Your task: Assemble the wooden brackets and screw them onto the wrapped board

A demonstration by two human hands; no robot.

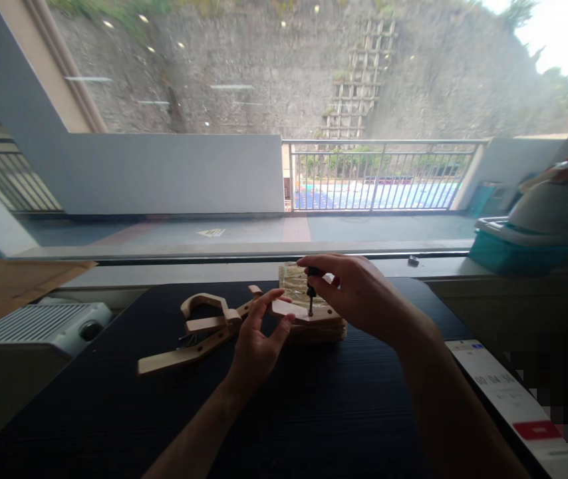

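Note:
My right hand (346,286) is closed around the dark handle of a screwdriver (311,293), held upright. Its tip meets a hole in a pale wooden piece (321,315) with an angled shape. My left hand (259,339) pinches the left end of that piece between thumb and fingers. Beneath the piece lies a stack wrapped in clear plastic (296,283); its contents are hard to make out. To the left of my left hand, more wooden parts (179,356) lie on the table, including a curved hook-like one (204,301). Small thin metal bits (189,339) show among them.
The black table (164,426) stands against a window sill. A phone (503,392) showing a timer lies at the right edge. To the left are a white slatted appliance (44,329) and cardboard (24,283). A teal bin (523,246) sits at right; a small dark object (413,261) rests on the sill.

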